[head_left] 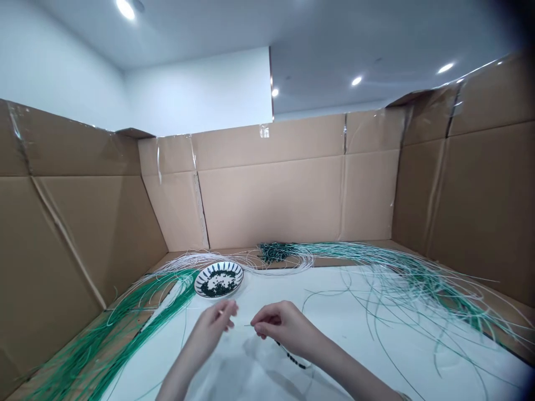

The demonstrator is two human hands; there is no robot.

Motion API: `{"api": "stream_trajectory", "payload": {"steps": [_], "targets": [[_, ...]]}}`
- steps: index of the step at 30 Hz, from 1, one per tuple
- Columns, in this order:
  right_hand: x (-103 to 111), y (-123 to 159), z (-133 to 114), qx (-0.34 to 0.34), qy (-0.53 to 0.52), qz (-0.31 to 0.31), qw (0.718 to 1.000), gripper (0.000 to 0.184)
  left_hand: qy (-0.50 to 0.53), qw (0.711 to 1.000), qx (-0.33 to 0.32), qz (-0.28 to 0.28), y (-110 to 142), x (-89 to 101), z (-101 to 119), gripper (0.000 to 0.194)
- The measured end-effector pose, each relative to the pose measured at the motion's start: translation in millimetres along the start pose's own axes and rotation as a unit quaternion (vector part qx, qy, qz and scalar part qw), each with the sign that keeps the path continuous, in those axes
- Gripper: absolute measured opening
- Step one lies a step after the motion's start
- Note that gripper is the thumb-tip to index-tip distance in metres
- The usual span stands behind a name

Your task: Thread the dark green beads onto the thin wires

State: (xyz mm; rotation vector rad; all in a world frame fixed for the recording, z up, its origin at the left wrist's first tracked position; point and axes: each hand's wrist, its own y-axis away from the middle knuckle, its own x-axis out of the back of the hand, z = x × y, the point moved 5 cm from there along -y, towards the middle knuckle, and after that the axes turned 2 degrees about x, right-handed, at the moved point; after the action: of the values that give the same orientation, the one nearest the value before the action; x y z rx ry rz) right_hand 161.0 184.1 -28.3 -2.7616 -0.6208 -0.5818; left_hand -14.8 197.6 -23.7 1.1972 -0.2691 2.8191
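My right hand [280,326] pinches a thin green cord [247,325] between thumb and forefinger, and a short tip of it points left. Below that wrist hangs a strand of small dark beads [291,356], partly hidden by the hand and forearm. My left hand [215,322] is a little to the left, fingers loosely curled and apart, with nothing visible in them. Just beyond it sits a white plate with a blue-striped rim [201,273], holding many loose dark green beads [219,283].
Bundles of green cords [104,328] lie at the left, with white cords [196,259] behind. More green and white cords [409,273] spread over the right side, near a dark beaded bunch [273,252] at the back. Cardboard walls [271,195] enclose the white tabletop [334,334].
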Motion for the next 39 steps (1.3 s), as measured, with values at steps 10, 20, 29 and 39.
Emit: {"api": "stream_trajectory", "payload": {"steps": [10,20,29,39], "targets": [[7,-7,47,-0.053,0.027,0.020,0.998,0.020,-0.317,0.940,0.126,0.030,-107,23.2,-46,0.031],[3,-1,38,-0.017,0.017,0.001,1.000,0.016,-0.248,0.960,0.122,0.034,-115,32.1,-59,0.029],[13,4,25,-0.026,-0.137,0.058,0.989,0.017,0.096,0.994,0.006,0.043,-74,2.6,-13,0.020],[24,17,5,0.001,-0.226,0.127,0.966,0.036,0.465,0.878,0.073,-0.085,0,-46.0,18,0.026]]}}
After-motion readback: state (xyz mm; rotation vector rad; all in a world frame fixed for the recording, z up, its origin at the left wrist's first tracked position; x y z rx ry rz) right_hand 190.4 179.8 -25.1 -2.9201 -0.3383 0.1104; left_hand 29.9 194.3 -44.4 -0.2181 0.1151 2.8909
